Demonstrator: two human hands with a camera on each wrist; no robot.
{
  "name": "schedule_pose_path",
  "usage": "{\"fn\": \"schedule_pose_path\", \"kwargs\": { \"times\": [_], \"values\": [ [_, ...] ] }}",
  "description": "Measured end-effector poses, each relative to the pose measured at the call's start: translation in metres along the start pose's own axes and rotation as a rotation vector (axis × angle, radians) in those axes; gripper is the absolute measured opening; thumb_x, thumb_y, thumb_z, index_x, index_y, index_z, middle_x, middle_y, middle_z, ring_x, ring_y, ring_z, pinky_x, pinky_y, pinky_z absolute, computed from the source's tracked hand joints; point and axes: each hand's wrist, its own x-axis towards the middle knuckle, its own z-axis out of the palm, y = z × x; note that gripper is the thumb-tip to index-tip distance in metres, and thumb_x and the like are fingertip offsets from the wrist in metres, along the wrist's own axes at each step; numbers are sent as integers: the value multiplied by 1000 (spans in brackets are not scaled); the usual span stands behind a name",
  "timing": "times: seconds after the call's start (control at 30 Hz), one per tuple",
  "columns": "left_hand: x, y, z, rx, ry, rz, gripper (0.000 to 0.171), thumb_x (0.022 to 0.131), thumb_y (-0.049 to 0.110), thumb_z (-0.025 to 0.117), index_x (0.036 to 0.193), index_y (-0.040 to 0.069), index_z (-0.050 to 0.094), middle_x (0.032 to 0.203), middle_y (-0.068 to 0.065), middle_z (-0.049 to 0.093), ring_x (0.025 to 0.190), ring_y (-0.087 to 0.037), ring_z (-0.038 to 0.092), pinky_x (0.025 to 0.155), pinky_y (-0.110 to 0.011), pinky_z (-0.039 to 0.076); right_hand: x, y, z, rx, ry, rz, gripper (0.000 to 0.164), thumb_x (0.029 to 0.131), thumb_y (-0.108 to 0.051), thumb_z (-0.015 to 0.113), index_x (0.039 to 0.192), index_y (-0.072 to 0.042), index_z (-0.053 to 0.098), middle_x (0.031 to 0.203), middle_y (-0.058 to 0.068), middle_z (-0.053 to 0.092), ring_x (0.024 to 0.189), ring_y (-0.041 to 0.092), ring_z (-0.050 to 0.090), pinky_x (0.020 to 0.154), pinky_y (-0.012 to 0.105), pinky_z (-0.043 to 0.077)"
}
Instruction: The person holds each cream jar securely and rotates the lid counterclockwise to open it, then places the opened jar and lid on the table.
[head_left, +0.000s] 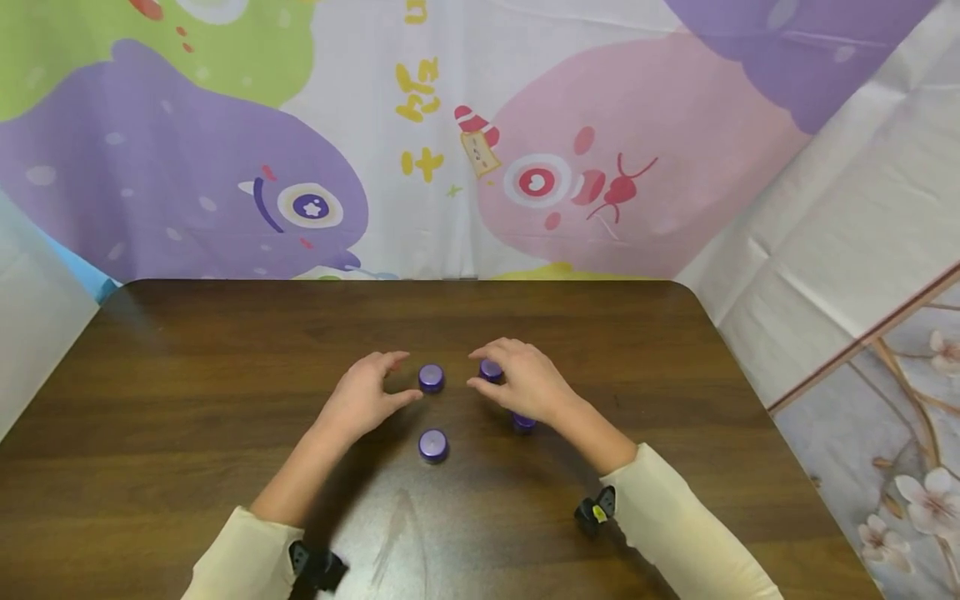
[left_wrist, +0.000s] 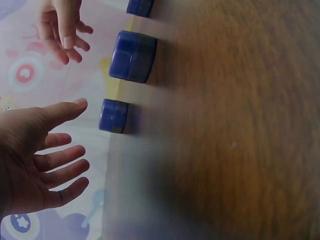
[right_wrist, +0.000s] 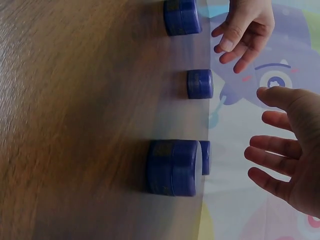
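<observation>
Several small round purple lidded jars stand upright on the table. In the head view, my left hand (head_left: 362, 395) is just left of the far-left jar (head_left: 431, 378), its thumb and fingers spread apart and holding nothing. Nearer to me stands another jar (head_left: 433, 446). My right hand (head_left: 531, 383) hovers over the far-right jar (head_left: 491, 370), partly hiding it. Under that wrist a further jar (head_left: 524, 423) is partly covered. In the right wrist view the fingers of the right hand (right_wrist: 290, 150) are loosely extended, apart from the near jar (right_wrist: 172, 167).
The dark brown wooden table (head_left: 187, 450) has a rounded far edge. Behind it hangs a cloth backdrop (head_left: 420, 225) with cartoon figures. A flowered panel (head_left: 892, 450) stands on the right. Black wrist cameras (head_left: 318, 567) sit at both sleeves.
</observation>
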Motion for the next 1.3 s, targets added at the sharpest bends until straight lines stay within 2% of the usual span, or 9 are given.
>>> {"fn": "schedule_pose_path", "kwargs": {
  "times": [0.47, 0.87, 1.1, 1.3],
  "values": [
    [3, 1, 11, 12, -43, 3, 57, 78, 29, 75, 123, -1, 56, 114, -18, 62, 104, -33, 59, 88, -46, 50, 7, -9, 14, 5, -55, -20, 34, 87, -34, 64, 114, -13, 65, 111, 3, 66, 104, 21, 61, 89, 38, 50],
    [6, 3, 16, 2, -40, -11, 52, 79, 27, 75, 120, 0, 59, 117, -18, 63, 111, -35, 56, 95, -49, 45, 13, -13, 26, 18, -65, -31, 34, 87, -32, 66, 115, -13, 64, 109, 3, 66, 93, 17, 62, 82, 35, 51],
    [8, 2, 19, -12, -41, -13, 49, 79, 26, 75, 118, 1, 61, 114, -16, 64, 109, -33, 58, 94, -48, 45, 18, -18, 32, 17, -87, -12, 34, 87, -33, 65, 115, -13, 63, 109, 2, 65, 103, 19, 61, 88, 36, 50],
    [9, 0, 22, -18, -50, -49, 52, 79, 27, 74, 120, -1, 59, 114, -18, 63, 108, -34, 58, 93, -48, 46, 22, -22, 37, 21, -98, -3, 35, 88, -32, 64, 116, -12, 63, 111, 3, 65, 102, 19, 61, 86, 35, 51]
  ]
}}
